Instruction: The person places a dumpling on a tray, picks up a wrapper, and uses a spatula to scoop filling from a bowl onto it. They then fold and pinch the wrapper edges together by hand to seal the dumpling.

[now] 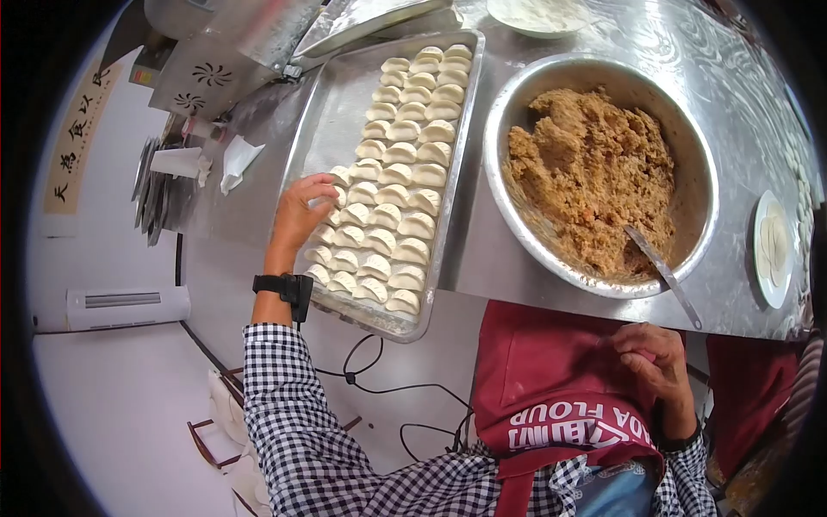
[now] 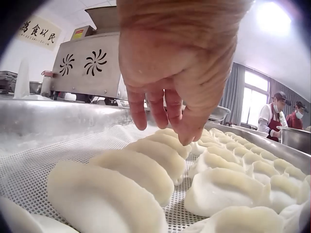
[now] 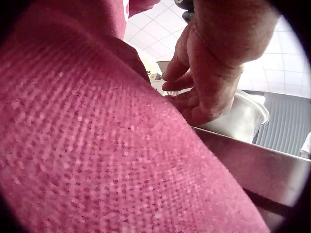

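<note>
Rows of pale, crimped dumplings [image 1: 399,174] lie on a metal tray [image 1: 332,95] lined with white mesh [image 2: 58,150]. My left hand [image 1: 301,211] reaches over the tray's left side, at the leftmost row. In the left wrist view, the fingers of this hand [image 2: 177,68] hang down with their tips right at the far dumplings of that row, the thumb tip close above one. My right hand [image 1: 655,358] stays in front of the red apron [image 1: 551,362], fingers loosely curled, with nothing seen in it. The apron cloth fills much of the right wrist view.
Right of the tray, a large metal bowl [image 1: 493,177] holds brown filling [image 1: 594,172] and a metal spatula [image 1: 663,276]. A white plate with wrappers [image 1: 775,246] sits at the far right. Behind are a flour bowl [image 1: 538,15] and a steel machine [image 1: 211,73]. Cables [image 1: 405,388] hang below the table.
</note>
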The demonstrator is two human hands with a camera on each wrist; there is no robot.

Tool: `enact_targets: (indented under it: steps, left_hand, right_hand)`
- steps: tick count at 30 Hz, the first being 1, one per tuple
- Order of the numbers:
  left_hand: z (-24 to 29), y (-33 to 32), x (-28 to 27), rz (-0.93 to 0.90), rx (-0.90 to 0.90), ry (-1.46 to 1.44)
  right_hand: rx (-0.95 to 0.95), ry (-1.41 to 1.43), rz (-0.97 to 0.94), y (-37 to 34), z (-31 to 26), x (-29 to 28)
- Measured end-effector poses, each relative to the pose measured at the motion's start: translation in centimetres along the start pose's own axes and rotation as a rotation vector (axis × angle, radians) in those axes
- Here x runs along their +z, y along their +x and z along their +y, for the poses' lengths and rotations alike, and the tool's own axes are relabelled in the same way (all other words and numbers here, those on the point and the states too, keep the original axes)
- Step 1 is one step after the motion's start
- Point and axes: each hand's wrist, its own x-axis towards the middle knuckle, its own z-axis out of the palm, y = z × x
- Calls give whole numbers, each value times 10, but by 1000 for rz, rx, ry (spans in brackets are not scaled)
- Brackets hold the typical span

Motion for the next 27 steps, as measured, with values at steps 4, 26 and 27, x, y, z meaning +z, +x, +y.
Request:
enact_targets:
  steps: [4, 26, 27]
  left_hand:
    - [3, 1, 2, -47, 24, 50]
    - [-11, 10, 8, -100, 128, 110]
    - [-11, 10, 9, -93, 128, 108]
  right_hand:
    - [9, 13, 15, 1, -3, 1]
    - [31, 38, 0, 0, 2, 6]
    - [29, 40, -4, 0, 2, 5]
